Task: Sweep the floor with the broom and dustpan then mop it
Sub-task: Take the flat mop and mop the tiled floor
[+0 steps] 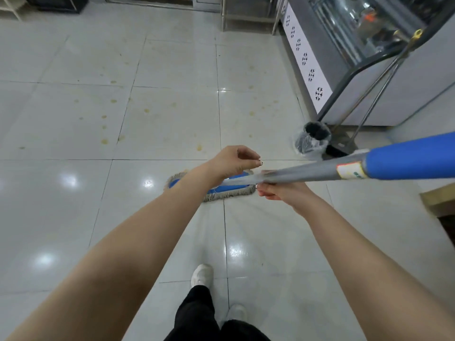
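A flat mop with a blue head and grey fringe (229,193) lies on the white tiled floor (172,107) ahead of my feet. Its grey pole with a blue grip (406,158) runs up to the right edge of the view. My right hand (280,191) grips the pole from below. My left hand (234,161) hovers just above the pole, fingers curled, and I cannot tell if it touches it. Yellowish stains dot the tiles beyond the mop. A broom and dustpan (344,143), with long metal handles, lean against the display counter at the right.
A glass display counter (369,57) with a snowflake-patterned base fills the upper right. A small black bin with a plastic liner (312,141) stands at its corner. Metal table legs (246,18) are at the back. A wooden edge (440,198) shows at the right.
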